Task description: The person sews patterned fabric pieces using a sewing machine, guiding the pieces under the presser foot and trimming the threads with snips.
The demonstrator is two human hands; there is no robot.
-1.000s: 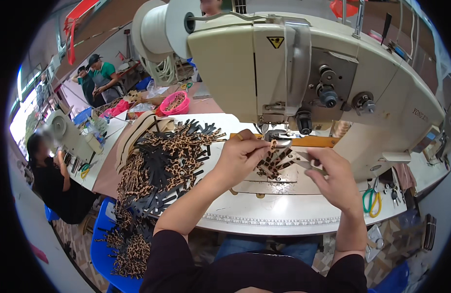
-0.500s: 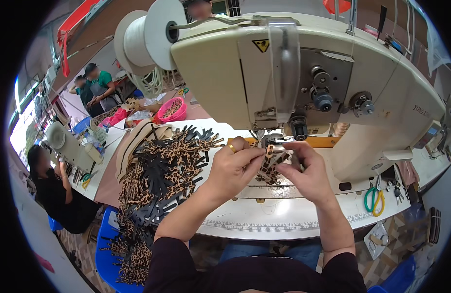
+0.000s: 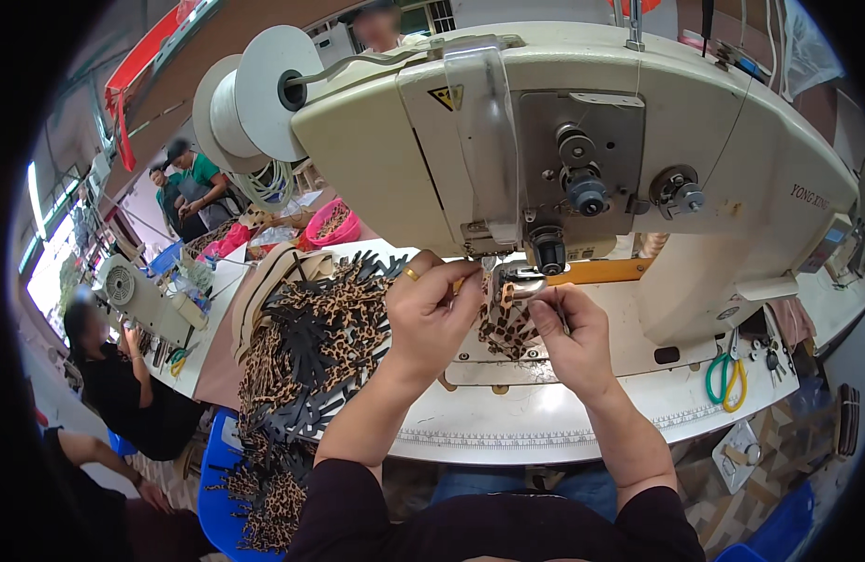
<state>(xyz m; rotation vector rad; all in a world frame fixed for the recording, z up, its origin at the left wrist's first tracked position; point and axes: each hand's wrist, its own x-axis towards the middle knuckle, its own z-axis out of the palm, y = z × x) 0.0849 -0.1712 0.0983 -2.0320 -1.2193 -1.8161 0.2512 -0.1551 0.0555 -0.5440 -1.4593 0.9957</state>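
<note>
Both of my hands work under the head of a large cream sewing machine [image 3: 395, 140]. Leopard-print fabric straps [image 3: 512, 330] lie bunched at the metal presser foot [image 3: 520, 279]. On their left, my left hand [image 3: 431, 314], with a gold ring, is pinched closed close to the needle; what is in its fingertips is too small to tell. To the right of the foot, my right hand [image 3: 578, 337] pinches the edge of the leopard-print straps between thumb and forefinger. Beside my left forearm, a big pile of black and leopard-print straps [image 3: 306, 347] hangs over the table edge.
A white thread spool [image 3: 273, 94] sits on the machine's left end. Green-and-yellow scissors [image 3: 727, 379] hang at the table's right, near keys [image 3: 774, 363]. A blue chair [image 3: 215, 487] holds up the hanging straps. Behind stands a pink basket [image 3: 334, 223]; other people work on the left.
My hands have drawn a little farther apart around the presser foot, which shows more plainly now. The whole view has shifted, and another person's arm and leg appear at lower left.
</note>
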